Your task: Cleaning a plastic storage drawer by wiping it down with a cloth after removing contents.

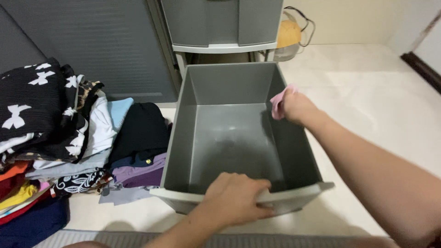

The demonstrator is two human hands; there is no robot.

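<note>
1. Pale floor filled the right of the frame, with a grey drawer at centre.
2. Our left hand gripped the drawer's front rim, fingers curled over it.
3. Our right hand pinched a pink cloth against the drawer's right wall.
4. Folded clothes were piled at left, and a grey cabinet stood at top centre.

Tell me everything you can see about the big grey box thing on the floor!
The grey plastic drawer bin is a deep, open-topped box with smooth sloping walls and a paler rim. It is empty inside and sits on the pale floor, pulled out in front of the grey drawer cabinet. The left hand grips its front rim. The right hand presses a small pink cloth to the right wall. Folded clothes lie beside it.
</note>
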